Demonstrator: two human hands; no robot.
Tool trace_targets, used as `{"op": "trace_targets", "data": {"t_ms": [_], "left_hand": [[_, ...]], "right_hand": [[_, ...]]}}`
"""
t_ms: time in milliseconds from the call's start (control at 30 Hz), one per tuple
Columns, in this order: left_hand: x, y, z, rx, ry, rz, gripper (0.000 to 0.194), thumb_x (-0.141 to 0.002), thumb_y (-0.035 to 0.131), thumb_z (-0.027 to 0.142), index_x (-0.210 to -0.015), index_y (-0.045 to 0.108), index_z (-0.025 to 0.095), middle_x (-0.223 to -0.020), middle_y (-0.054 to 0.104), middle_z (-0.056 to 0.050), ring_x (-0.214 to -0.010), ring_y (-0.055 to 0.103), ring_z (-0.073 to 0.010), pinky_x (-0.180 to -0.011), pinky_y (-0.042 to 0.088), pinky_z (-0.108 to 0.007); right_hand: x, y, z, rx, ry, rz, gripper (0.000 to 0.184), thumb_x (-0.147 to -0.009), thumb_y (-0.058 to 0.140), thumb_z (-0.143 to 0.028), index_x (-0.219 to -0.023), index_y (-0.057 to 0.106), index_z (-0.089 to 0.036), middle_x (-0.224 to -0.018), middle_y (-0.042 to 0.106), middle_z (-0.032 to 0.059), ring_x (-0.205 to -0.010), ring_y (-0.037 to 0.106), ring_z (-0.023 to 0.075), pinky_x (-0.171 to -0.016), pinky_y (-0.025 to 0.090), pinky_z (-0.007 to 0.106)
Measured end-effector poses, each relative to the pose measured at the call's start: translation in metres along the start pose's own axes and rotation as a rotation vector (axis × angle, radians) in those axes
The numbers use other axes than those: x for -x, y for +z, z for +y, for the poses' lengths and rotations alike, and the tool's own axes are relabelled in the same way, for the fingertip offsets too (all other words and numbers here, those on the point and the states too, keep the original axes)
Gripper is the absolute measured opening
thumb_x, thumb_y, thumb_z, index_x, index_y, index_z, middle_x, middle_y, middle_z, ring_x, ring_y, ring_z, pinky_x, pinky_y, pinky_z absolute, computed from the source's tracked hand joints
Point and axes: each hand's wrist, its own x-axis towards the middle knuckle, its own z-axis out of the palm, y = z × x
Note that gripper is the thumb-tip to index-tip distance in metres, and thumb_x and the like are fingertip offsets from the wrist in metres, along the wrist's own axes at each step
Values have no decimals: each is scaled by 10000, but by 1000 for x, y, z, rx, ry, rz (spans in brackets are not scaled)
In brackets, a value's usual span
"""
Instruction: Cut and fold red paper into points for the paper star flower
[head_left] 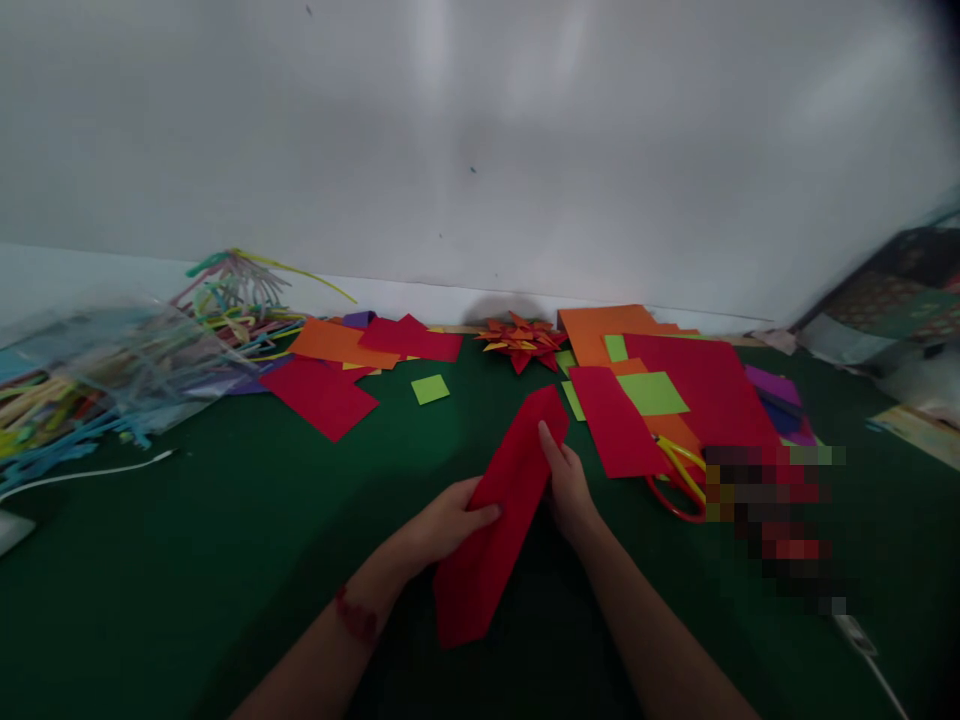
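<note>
Both hands hold up a long folded red paper [506,510], tilted with its upper end leaning right. My left hand [454,520] grips its left edge around the middle, thumb lying across the front. Near the upper right end, my right hand [566,480] pinches the paper, its thumb on the front and the other fingers hidden behind. Beyond the paper, at the foot of the wall, sits a red and orange folded paper star [523,342].
Coloured sheets lie on the green table [247,540], including a large red sheet [705,385] and a green square [430,389]. Yellow-and-red-handled scissors [679,480] rest at right near a blurred-out item with a cable. Pipe cleaners [232,290] and a plastic bag [165,350] are at left.
</note>
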Motion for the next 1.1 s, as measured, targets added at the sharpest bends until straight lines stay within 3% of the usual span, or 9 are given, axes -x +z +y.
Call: {"op": "trace_targets", "data": {"t_ms": [100,167,300,433,500,667,767,900,1100], "left_hand": [[0,1,3,40,-1,53,405,-770,547,263,-1167,493,199,-1015,629,-59,-888,591,-211,-775,443,-335],[0,2,4,39,-21,83,407,-771,546,261,-1170,492,200,-1009,632,-56,-894,589,-212,-793,434,-338],[0,3,6,27,-59,117,381,-775,536,267,-1148,513,198,-973,642,-48,-869,593,-208,-763,439,-321],[3,5,8,68,-104,96,353,-792,510,379,-1073,571,175,-899,659,-54,-803,604,-199,-709,447,-299],[5,5,10,110,-136,101,419,-801,453,480,-1038,594,165,-878,665,-66,-800,607,-207,-714,451,-308],[5,5,12,248,-250,247,589,-753,405,622,-1029,591,136,-908,660,-107,-851,610,-244,-762,460,-336],[3,5,8,269,-138,139,516,-762,470,553,-1044,576,135,-943,652,-101,-864,608,-227,-792,452,-331],[2,5,5,43,-59,85,444,-694,636,390,-1065,556,158,-961,649,-80,-851,611,-228,-757,464,-346],[1,2,6,-29,-52,91,376,-742,582,313,-1079,544,150,-968,648,-84,-840,617,-221,-743,472,-344]], "right_hand": [[2,1,0,25,19,-59,323,-663,620,-492,-680,543,-180,-428,478,-60,-315,387,74,-293,240,198],[2,1,2,72,22,-72,303,-630,667,-447,-680,534,-180,-416,457,-73,-305,357,61,-300,229,195],[-1,-1,8,136,-14,-49,255,-612,694,-381,-679,567,-170,-434,508,-58,-315,387,64,-324,275,201],[-3,-2,10,138,-23,8,234,-612,689,-376,-689,612,-169,-612,646,11,-465,558,131,-420,410,233],[-3,-2,10,143,-22,17,242,-614,690,-374,-719,631,-164,-710,677,44,-578,614,173,-490,463,254],[-2,-3,7,127,-22,4,250,-630,684,-377,-763,655,-167,-820,692,75,-712,647,220,-575,512,285],[-2,-3,8,103,-28,5,250,-628,689,-373,-768,654,-168,-836,692,78,-720,649,219,-577,517,285],[-4,-3,9,94,-54,9,262,-618,693,-372,-759,646,-157,-776,694,56,-672,645,199,-581,512,280],[-5,-4,10,110,-16,-6,272,-609,685,-373,-759,638,-151,-769,693,58,-664,639,201,-551,489,266]]}}
